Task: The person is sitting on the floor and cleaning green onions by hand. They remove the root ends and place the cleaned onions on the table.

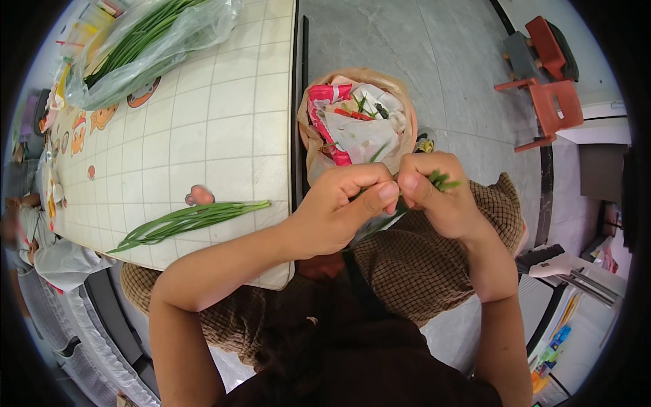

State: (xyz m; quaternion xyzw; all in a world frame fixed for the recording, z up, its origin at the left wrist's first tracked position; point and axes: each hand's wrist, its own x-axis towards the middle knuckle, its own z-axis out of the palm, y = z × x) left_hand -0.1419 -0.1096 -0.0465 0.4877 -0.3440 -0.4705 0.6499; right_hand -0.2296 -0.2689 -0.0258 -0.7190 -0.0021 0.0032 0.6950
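Note:
Both my hands meet above my lap, near the lined bin. My left hand [346,208] pinches with thumb and forefinger; a bit of green shows beside its fingers. My right hand [437,196] is closed on green stalks [443,180], whose blurred ends poke out past the fingers. A small bundle of garlic chives [190,219] lies on the table at the left. More long garlic chives [140,38] lie in a clear plastic bag [198,38] at the table's far side.
A bin with a tan liner [402,91] holds wrappers and scraps beside the table's edge [293,102]. Red chairs [557,107] stand at the right. Another person [35,224] is at the far left. A broom and dustpan [552,264] are at lower right.

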